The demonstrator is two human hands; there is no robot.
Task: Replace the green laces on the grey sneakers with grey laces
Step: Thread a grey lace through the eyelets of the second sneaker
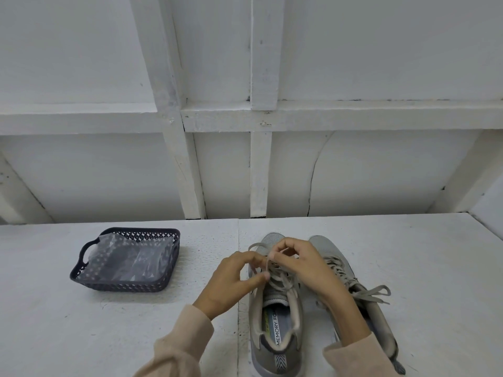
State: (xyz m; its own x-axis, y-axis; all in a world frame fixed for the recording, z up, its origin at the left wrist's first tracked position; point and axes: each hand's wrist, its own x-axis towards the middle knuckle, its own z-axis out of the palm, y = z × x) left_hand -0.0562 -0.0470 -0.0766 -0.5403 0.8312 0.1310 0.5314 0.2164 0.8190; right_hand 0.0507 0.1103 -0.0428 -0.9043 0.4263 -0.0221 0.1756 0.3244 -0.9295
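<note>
Two grey sneakers stand side by side on the white table, toes pointing away from me. The left sneaker (275,325) carries a grey lace (280,280) through its eyelets. My left hand (234,281) and my right hand (302,262) meet over its upper eyelets, and each pinches a strand of that lace. The right sneaker (362,292) is laced in grey and tied, with its bow (373,293) lying loose over its right side. My right forearm covers part of this shoe. No green lace shows on either shoe.
A dark plastic basket (81,270) with handles sits at the left of the table, and a crumpled clear plastic bag (136,259) lies inside it. A white panelled wall rises behind the table. Beige sleeves cover both forearms.
</note>
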